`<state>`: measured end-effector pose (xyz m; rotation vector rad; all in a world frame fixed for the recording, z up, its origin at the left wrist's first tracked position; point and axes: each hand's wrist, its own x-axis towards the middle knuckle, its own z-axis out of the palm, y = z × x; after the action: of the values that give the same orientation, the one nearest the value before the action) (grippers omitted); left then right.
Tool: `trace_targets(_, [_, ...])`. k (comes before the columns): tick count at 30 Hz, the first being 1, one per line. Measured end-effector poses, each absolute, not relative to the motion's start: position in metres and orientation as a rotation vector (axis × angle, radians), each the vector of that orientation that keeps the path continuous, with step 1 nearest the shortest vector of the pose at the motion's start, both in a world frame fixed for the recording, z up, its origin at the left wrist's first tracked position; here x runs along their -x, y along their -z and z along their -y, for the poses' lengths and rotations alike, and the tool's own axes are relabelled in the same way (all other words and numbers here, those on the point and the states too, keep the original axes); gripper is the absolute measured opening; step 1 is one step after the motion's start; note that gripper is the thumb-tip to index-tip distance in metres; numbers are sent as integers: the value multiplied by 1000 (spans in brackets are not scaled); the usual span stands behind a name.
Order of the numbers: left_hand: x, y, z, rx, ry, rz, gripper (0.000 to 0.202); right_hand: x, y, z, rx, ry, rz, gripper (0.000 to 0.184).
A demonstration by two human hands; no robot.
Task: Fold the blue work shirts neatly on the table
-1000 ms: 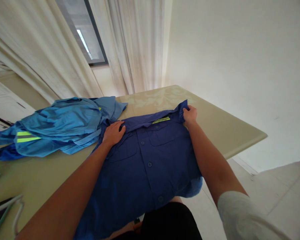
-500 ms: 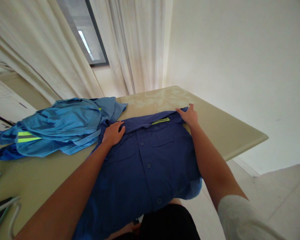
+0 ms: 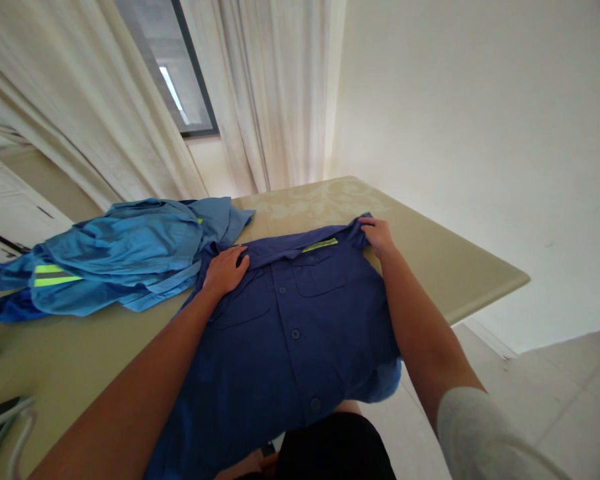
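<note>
Left hand (image 3: 223,270) lies flat, fingers spread, on the dark blue shirt (image 3: 290,333) by its collar. Right hand (image 3: 378,236) has fingers curled on the far shoulder corner, fingertips hidden underneath. Shirt's spread buttoned-up on the table (image 3: 430,260), hem cut off below. Light blue clothes pile (image 3: 115,257) just left.

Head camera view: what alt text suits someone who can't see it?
A person's left hand presses flat on a dark blue work shirt spread button-side up on a beige table, while the right hand pinches its shoulder. Crumpled light blue shirts lie to the left.
</note>
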<state>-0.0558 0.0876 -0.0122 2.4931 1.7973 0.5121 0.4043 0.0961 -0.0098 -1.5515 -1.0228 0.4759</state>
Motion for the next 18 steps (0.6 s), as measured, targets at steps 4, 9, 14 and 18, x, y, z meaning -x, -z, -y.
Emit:
trace_targets(4, [56,13,-88,-2488,-509,-1803,57,-408,9,-99,1452,-462,933,46])
trace_targets(9, [55,12,-87,-2488,-514,-1805,57,-410,7,-104,1358,-612,771,47])
trace_targets(14, [55,12,-87,-2483,-516,-1809,57,-410,13,-102,1417,-701,666,41])
trace_targets(18, [56,13,-87,-2476,-517,-1812,57,-413,9,-100,1336,-706,820,42])
